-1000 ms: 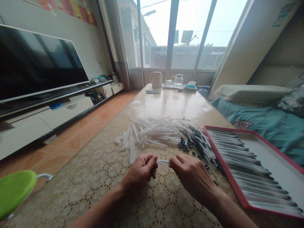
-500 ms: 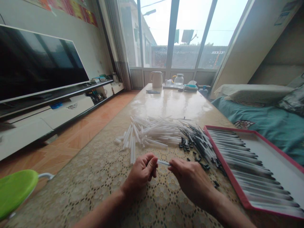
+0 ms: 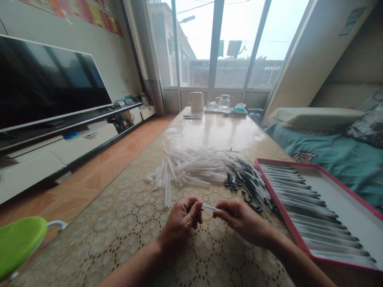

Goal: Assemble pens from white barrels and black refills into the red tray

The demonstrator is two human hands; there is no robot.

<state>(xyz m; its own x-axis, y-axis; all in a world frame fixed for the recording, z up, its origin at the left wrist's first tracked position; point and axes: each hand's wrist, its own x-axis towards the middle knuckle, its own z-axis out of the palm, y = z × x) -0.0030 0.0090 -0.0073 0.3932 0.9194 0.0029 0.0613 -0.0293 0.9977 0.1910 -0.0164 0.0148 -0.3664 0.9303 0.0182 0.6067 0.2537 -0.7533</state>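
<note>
Between my two hands stretches a thin whitish pen (image 3: 208,207), only its middle showing. My left hand (image 3: 184,215) pinches one end, fingers curled. On the other end my right hand (image 3: 236,217) closes with thumb and fingertips. Beyond my hands lies a heap of translucent white pen barrels (image 3: 191,167). To its right are dark-tipped pen refills (image 3: 248,175) and small black pen parts (image 3: 232,181), with several more scattered near my right hand. A red-rimmed box (image 3: 284,207) on the right holds a row of clear pens with black ends (image 3: 314,211).
The patterned table (image 3: 119,239) runs toward the window. At its far end stand a beige pitcher (image 3: 196,101), a glass jug (image 3: 224,103) and a tissue pack (image 3: 239,110). A green stool (image 3: 22,245) is at the left, a teal-covered couch (image 3: 335,147) at the right.
Both hands have shifted slightly to the right and down in the view, still on the pen. My right hand's fingers have turned a little. The view has tilted slightly.
</note>
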